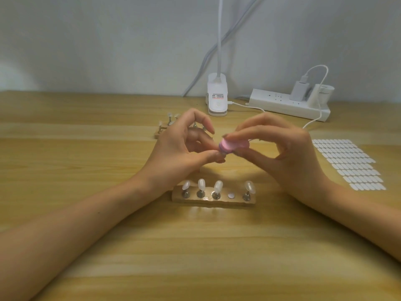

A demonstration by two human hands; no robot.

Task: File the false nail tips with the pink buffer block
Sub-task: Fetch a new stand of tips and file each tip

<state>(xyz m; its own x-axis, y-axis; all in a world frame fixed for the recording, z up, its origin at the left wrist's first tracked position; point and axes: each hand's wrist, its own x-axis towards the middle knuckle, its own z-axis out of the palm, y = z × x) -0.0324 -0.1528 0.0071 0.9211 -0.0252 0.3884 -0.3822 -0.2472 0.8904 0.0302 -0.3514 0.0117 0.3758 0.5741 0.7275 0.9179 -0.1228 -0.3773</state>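
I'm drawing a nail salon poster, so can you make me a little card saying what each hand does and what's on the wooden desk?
Right hand: grips the pink buffer block
Left hand: pinches a small piece against the block's end; too blurred to name
Near wooden holder: four translucent nail tips on metal stands; one spot empty
Far wooden holder: more tips, partly behind the left hand
Right side: sheet of white oval stickers
Back: white power strip, white clip lamp

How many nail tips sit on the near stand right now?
4 tips on the stand: three side by side from its left end, a bare slot, then one at the right end. The left hand may pinch another against the buffer; blur hides it.
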